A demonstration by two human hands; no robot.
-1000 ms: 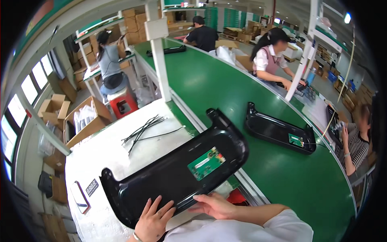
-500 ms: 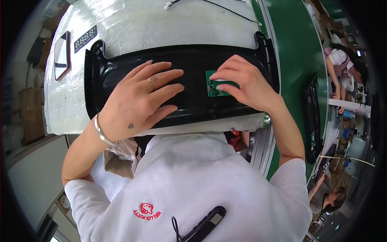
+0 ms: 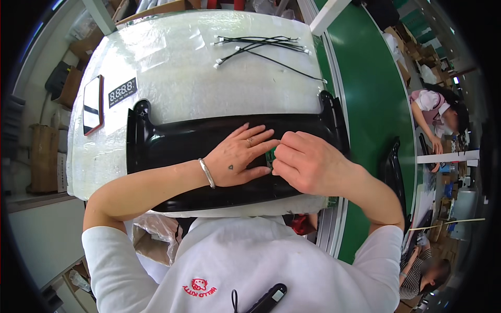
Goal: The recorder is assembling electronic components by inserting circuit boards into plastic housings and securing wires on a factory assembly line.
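A long, glossy black plastic shell point(image 3: 177, 141) with a raised lug at each end lies across the padded table. A green circuit board point(image 3: 270, 156) shows only as a narrow strip between my hands on the shell's inner face. My left hand point(image 3: 242, 155) rests on the shell with fingers stretched out, its index finger and thumb tips beside the board's left edge. Curled over the board from the right, my right hand point(image 3: 309, 163) has its fingertips pinched at the board and hides most of it.
Several black cables point(image 3: 261, 46) with white plugs lie beyond the shell. A phone point(image 3: 93, 107) and a dark digit display panel point(image 3: 122, 93) are at left. Another black shell point(image 3: 394, 169) sits on the green surface point(image 3: 365, 94) at right, with two people working beyond.
The view has tilted, so the shell appears lower and more cables show. My left hand has moved right to the board; my right hand has closed further over it.
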